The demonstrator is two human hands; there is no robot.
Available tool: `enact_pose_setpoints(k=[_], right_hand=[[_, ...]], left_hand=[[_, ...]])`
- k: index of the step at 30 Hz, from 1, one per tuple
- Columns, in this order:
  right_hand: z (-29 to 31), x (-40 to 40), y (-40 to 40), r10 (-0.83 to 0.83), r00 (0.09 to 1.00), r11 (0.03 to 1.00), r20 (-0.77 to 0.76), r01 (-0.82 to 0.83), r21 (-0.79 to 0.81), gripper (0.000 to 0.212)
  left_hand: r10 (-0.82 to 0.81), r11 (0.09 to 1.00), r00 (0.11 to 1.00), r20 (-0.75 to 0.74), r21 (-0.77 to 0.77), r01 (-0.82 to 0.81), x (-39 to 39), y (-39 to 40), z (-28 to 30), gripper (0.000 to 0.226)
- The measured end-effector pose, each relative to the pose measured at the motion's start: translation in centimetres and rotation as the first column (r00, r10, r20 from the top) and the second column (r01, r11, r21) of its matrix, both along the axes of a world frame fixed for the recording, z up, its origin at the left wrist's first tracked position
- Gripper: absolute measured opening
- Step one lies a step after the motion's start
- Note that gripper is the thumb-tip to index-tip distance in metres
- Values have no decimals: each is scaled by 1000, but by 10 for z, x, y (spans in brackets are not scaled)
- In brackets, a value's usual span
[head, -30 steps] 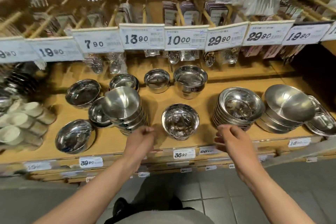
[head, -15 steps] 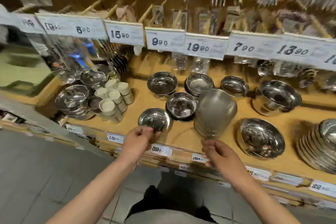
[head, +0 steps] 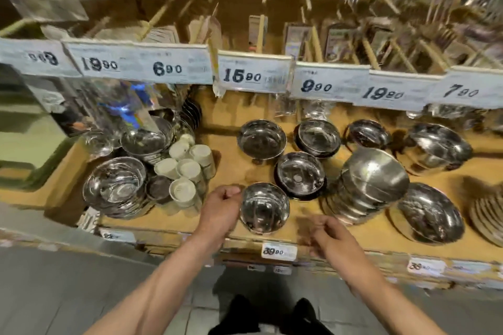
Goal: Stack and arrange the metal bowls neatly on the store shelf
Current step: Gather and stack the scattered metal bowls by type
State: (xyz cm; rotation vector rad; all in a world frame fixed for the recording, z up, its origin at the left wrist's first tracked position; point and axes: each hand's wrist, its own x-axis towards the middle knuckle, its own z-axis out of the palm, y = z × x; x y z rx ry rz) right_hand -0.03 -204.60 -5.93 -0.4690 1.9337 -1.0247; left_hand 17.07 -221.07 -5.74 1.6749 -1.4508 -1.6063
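Both bare forearms reach forward from the bottom of the view, roughly parallel and well apart. The left hand (head: 221,208) is seen from its back, knuckles up, the fingers curled under into a loose fist (nothing shows inside it). The right hand (head: 328,236) sits a little lower and nearer the body, wrist bent slightly inward, its fingers also curled; motion blur smears the fingertips, so it probably holds nothing, though that is not certain.
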Motion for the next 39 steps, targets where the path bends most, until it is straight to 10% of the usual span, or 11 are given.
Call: enact_pose_setpoints(k=[22,27,32,39], right_hand=[[-59,16,-60,-91,948,991,306,117,-67,21],[-51,15,-64,-58,954,996,295,76,-52,22],[-29,13,-62,7,989,999,147,-1,-38,14],[-3,10,-65,-102,962,971,252,151,-184,28]], left_hand=[[-5,996,977,214,83,-13,-93,-117,-10,20],[42,996,992,115,75,-51,-72,-108,11,17],[-26,985,999,-34,170,31,-41,-70,32,64],[-84,940,986,-146,317,127,-3,-25,25,31]])
